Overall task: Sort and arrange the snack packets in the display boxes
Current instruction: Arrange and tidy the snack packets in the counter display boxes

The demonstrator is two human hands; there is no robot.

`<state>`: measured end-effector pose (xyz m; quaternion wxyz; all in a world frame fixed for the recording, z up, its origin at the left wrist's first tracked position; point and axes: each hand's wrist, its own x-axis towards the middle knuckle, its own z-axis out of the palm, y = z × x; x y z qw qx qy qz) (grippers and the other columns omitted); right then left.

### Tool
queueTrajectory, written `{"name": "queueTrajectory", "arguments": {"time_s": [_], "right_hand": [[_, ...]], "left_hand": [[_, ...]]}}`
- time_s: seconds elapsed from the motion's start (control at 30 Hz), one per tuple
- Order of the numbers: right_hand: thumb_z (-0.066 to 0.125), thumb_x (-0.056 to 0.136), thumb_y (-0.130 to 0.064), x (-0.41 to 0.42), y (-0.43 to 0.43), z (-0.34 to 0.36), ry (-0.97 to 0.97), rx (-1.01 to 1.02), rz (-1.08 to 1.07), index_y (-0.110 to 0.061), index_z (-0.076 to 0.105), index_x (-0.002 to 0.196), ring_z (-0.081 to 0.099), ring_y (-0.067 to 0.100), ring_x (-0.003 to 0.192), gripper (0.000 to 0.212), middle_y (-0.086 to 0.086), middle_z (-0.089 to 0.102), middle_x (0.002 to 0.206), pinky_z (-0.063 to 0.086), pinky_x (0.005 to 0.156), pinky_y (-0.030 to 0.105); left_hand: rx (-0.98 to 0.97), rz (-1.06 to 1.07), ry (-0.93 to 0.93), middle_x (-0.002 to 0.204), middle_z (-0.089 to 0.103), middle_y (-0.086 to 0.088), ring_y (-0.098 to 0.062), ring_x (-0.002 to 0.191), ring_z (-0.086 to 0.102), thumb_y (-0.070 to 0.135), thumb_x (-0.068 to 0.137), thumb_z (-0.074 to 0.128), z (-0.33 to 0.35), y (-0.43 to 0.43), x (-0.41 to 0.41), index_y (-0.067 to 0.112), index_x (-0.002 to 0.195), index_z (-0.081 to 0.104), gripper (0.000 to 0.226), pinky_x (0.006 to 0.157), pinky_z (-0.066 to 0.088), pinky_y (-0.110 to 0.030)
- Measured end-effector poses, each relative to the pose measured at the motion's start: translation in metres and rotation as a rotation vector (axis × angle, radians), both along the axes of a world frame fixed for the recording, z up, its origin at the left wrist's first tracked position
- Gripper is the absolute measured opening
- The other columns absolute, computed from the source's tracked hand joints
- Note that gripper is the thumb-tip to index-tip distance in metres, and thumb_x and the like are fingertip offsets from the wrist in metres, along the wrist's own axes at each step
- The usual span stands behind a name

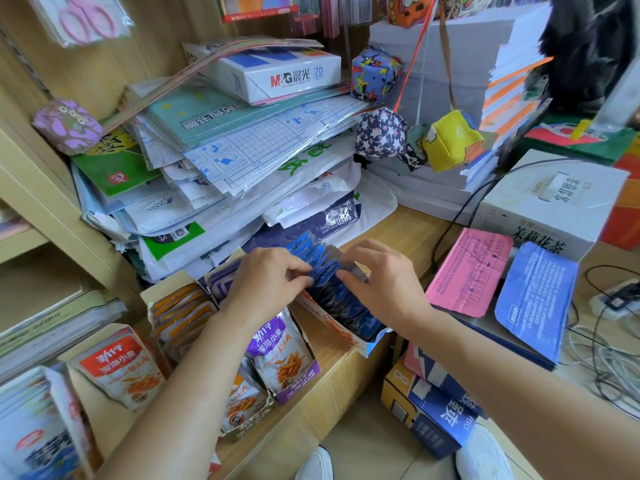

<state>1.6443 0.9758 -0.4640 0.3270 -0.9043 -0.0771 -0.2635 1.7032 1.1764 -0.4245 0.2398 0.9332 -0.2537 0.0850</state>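
On the head view I had my left hand and right hand each pinching the tops of the blue packets, which stood in the rightmost display box on the counter. I judged the row wanted squeezing evenly from both ends, upright, before letting go.

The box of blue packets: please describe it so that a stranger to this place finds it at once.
Find the tall pile of stationery on the wooden counter; open display boxes stand in a row before it. The box of blue packets is the rightmost, where the left hand and the right hand pinch its blue packets. Its neighbours hold purple packets and orange packets.
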Motion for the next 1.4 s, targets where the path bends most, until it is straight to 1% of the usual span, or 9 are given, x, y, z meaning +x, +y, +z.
{"name": "queueTrajectory", "arguments": {"time_s": [0.23, 0.3, 0.47, 0.7, 0.9, 1.0, 1.07, 1.27, 1.4], "right_hand": [[0.064, 0.092, -0.015, -0.003, -0.004, -0.006, -0.006, -0.155, 0.056, -0.016, 0.073, 0.118, 0.067, 0.022, 0.099, 0.027, 0.003, 0.067, 0.117, 0.058, 0.076, 0.041], [0.059, 0.094, -0.023, -0.004, -0.006, -0.007, 0.037, -0.192, 0.057, -0.016, 0.071, 0.121, 0.065, 0.025, 0.103, 0.030, 0.005, 0.065, 0.124, 0.057, 0.081, 0.043], [0.032, 0.095, -0.057, -0.010, -0.009, -0.005, 0.228, -0.308, 0.099, -0.025, 0.047, 0.146, 0.048, 0.026, 0.118, 0.062, 0.003, 0.045, 0.147, 0.045, 0.098, 0.043], [0.041, 0.096, -0.063, -0.017, -0.010, -0.010, 0.297, -0.410, 0.115, -0.044, 0.015, 0.156, 0.025, 0.022, 0.134, 0.068, -0.004, 0.022, 0.158, 0.036, 0.106, 0.043], [0.047, 0.091, -0.068, -0.016, -0.017, -0.012, 0.288, -0.199, 0.159, -0.032, 0.010, 0.160, 0.033, 0.014, 0.132, 0.086, -0.008, 0.029, 0.158, 0.038, 0.109, 0.040], [0.044, 0.092, -0.071, -0.021, -0.019, -0.014, 0.332, -0.241, 0.173, -0.032, 0.014, 0.160, 0.030, 0.017, 0.140, 0.083, -0.007, 0.018, 0.164, 0.035, 0.113, 0.041], [0.041, 0.092, -0.072, -0.024, -0.020, -0.015, 0.317, -0.256, 0.165, -0.033, 0.024, 0.157, 0.032, 0.016, 0.139, 0.078, -0.008, 0.023, 0.163, 0.037, 0.110, 0.041], [0.037, 0.093, -0.066, -0.012, -0.020, -0.007, 0.285, -0.192, 0.171, -0.022, 0.058, 0.134, 0.047, 0.012, 0.126, 0.064, -0.009, 0.054, 0.140, 0.043, 0.102, 0.038], [0.055, 0.099, -0.042, -0.005, -0.020, -0.005, 0.263, -0.095, 0.188, -0.018, 0.067, 0.114, 0.056, 0.013, 0.107, 0.031, -0.005, 0.064, 0.117, 0.048, 0.092, 0.036]], "left_hand": [[0.085, 0.011, 0.021, 0.080, 0.076, 0.012, -0.004, 0.078, 0.068, 0.044, 0.075, 0.086, 0.007, -0.003, -0.004, 0.031, 0.098, 0.081, 0.028, 0.077, 0.056, -0.027], [0.087, 0.019, 0.041, 0.078, 0.075, 0.013, -0.003, 0.077, 0.068, 0.044, 0.075, 0.086, 0.008, -0.003, -0.004, 0.031, 0.101, 0.080, 0.030, 0.080, 0.057, -0.028], [0.065, -0.002, -0.066, 0.068, 0.074, 0.005, -0.014, 0.069, 0.071, 0.025, 0.085, 0.078, 0.003, -0.004, -0.003, 0.021, 0.086, 0.082, 0.006, 0.072, 0.061, -0.037], [-0.084, -0.071, -0.148, 0.051, 0.058, 0.015, 0.006, 0.052, 0.056, 0.018, 0.083, 0.080, 0.004, -0.007, -0.006, 0.021, 0.082, 0.081, 0.003, 0.059, 0.051, -0.019], [0.056, 0.006, -0.032, 0.073, 0.074, 0.014, -0.001, 0.069, 0.065, 0.038, 0.085, 0.077, 0.002, -0.004, -0.007, 0.029, 0.096, 0.080, 0.015, 0.071, 0.059, -0.030], [0.022, -0.001, -0.079, 0.079, 0.071, 0.019, 0.001, 0.069, 0.060, 0.050, 0.079, 0.078, 0.005, -0.003, -0.012, 0.035, 0.105, 0.077, 0.029, 0.071, 0.056, -0.027], [0.023, -0.039, -0.082, 0.085, 0.066, 0.020, 0.001, 0.070, 0.058, 0.052, 0.075, 0.081, 0.004, -0.004, -0.014, 0.040, 0.111, 0.072, 0.039, 0.069, 0.054, -0.027], [0.007, -0.045, -0.116, 0.085, 0.062, 0.020, 0.000, 0.065, 0.056, 0.023, 0.086, 0.076, -0.004, -0.009, -0.011, 0.037, 0.107, 0.064, 0.028, 0.058, 0.047, -0.024], [0.035, -0.060, -0.208, 0.101, 0.057, 0.020, -0.002, 0.076, 0.052, 0.009, 0.086, 0.072, -0.006, -0.006, -0.007, 0.034, 0.100, 0.061, 0.031, 0.050, 0.037, -0.021]]}}
